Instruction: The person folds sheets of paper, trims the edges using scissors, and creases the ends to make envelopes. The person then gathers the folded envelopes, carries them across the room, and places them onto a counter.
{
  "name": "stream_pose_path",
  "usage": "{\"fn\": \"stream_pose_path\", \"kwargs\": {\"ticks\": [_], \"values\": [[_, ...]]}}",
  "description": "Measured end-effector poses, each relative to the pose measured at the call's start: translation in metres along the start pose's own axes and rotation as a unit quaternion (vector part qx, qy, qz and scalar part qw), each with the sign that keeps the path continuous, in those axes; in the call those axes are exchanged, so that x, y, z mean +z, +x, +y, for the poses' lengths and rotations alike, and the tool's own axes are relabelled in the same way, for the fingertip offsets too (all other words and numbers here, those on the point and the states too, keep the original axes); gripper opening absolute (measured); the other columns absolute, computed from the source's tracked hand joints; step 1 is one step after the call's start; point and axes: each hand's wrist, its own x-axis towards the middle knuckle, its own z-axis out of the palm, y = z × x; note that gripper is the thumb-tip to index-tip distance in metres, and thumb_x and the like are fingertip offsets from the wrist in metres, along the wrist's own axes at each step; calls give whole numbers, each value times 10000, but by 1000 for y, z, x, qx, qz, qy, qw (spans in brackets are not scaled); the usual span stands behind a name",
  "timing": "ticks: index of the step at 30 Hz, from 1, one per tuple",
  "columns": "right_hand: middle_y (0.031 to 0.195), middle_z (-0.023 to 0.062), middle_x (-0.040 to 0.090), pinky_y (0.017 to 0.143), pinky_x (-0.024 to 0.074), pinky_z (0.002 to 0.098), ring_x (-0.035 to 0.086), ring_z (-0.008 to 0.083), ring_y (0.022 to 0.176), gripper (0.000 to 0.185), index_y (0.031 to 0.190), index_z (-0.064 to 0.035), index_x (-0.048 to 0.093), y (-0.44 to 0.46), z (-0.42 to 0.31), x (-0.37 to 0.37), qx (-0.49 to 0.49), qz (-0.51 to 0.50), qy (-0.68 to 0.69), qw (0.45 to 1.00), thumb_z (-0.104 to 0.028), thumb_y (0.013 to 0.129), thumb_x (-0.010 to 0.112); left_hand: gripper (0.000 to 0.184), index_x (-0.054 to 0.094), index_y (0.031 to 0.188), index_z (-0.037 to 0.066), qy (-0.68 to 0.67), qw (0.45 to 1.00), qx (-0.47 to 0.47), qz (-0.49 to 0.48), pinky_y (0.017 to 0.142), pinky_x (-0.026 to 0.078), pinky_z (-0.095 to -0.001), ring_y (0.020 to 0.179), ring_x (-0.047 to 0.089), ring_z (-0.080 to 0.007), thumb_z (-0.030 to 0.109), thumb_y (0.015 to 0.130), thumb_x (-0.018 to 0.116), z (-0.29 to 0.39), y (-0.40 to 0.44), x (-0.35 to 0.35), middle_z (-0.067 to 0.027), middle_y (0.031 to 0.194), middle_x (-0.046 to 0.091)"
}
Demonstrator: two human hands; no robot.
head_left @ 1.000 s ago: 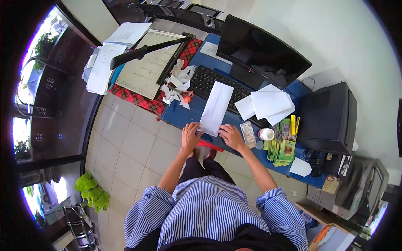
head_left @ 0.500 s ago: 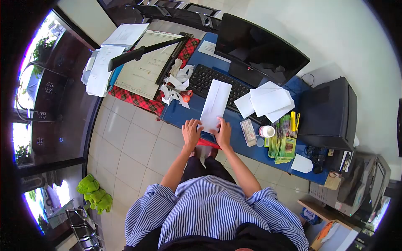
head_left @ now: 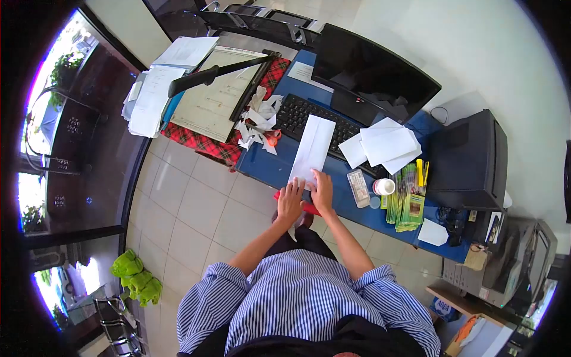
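Observation:
A long white paper envelope (head_left: pixel 313 141) lies slanted across the blue desk, its far end over the black keyboard (head_left: pixel 292 116). My left hand (head_left: pixel 290 202) rests on the envelope's near end, fingers stretched out flat. At the near right corner my right hand (head_left: pixel 322 191) grips the paper between thumb and bent fingers. Both hands are close together at the desk's front edge. Right of them lie a small clear-topped box (head_left: pixel 358 188), an open white jar (head_left: pixel 383 187) and a round lid (head_left: pixel 375 202).
White envelopes (head_left: pixel 389 146) are piled over the keyboard's right end, before a monitor (head_left: pixel 375 68). Green packets (head_left: pixel 409 205) and a yellow stapler-like item (head_left: pixel 422 171) lie by a black computer case (head_left: pixel 467 157). Leftward are paper scraps (head_left: pixel 260 116), orange-handled scissors (head_left: pixel 272 137) and a paper cutter (head_left: pixel 217 95).
My left hand has moved right and inward, its fingers now flat on the envelope's near end. My right hand has shifted slightly over the corner. The whole view has shifted a little.

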Motion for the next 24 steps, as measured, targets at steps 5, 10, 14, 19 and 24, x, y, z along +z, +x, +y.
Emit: {"fn": "stream_pose_path", "kwargs": {"ticks": [5,10,14,19,24], "values": [[1091,126,563,876,396,388,526,297,977,439,1196,-40,486,-2,-10,-51,-11,58,-37,998,-59,778,616,653,407,1313,58,-67,995,-38,-60,854,372,-344,1064,472,-264,254,732,633,-6,7,-16,-96,1281,452],[1160,161,520,893,396,431,501,348,1043,389,1156,-50,507,-28,27,-136,79,244,-187,948,-147,804,640,597,450,1244,62,-204,971,-103,75,822,385,-350,1007,489,-278,216,710,670,-16,7,9,-99,1206,475],[1200,163,492,881,401,437,486,355,1061,393,1134,-68,519,-47,67,-160,97,239,-209,943,-188,789,665,453,534,1124,78,-225,963,-117,89,794,387,-345,936,506,-251,199,711,676,-20,9,12,-65,1133,509],[1210,160,482,876,402,435,480,356,1057,401,1117,-92,525,-51,98,-166,89,187,-209,956,-221,774,686,283,590,985,92,-240,963,-88,86,778,385,-335,876,520,-221,168,725,668,-22,11,11,-23,1031,541],[1189,154,491,867,407,427,489,352,1028,390,1083,-91,527,-45,109,-168,82,150,-216,961,-245,767,696,169,606,899,96,-236,966,-62,80,767,382,-318,834,530,-202,135,740,650,-27,11,5,8,957,568]]}}
